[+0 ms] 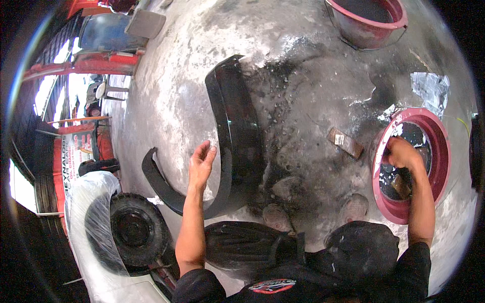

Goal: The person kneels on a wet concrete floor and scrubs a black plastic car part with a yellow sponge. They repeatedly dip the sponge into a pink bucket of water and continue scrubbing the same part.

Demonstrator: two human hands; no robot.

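A glossy black curved car bumper (233,126) lies on the floor in front of me, one end bending round to the left. Just over its inner edge is my left hand (203,164), thumb and fingers apart and holding nothing. To the right, my right hand (402,153) reaches down into a reddish-pink basin (441,156) of dark water with white suds. Its fingers are curled downward, and whatever they grip is hidden. A brownish block (401,187) sits in the basin below that hand.
A brown block with a pale label (345,143) lies on the wet floor between bumper and basin. Another pink basin (371,33) stands farther off, near a crumpled silvery sheet (430,90). At left is a plastic-wrapped vehicle (83,202) with a black wheel (134,230).
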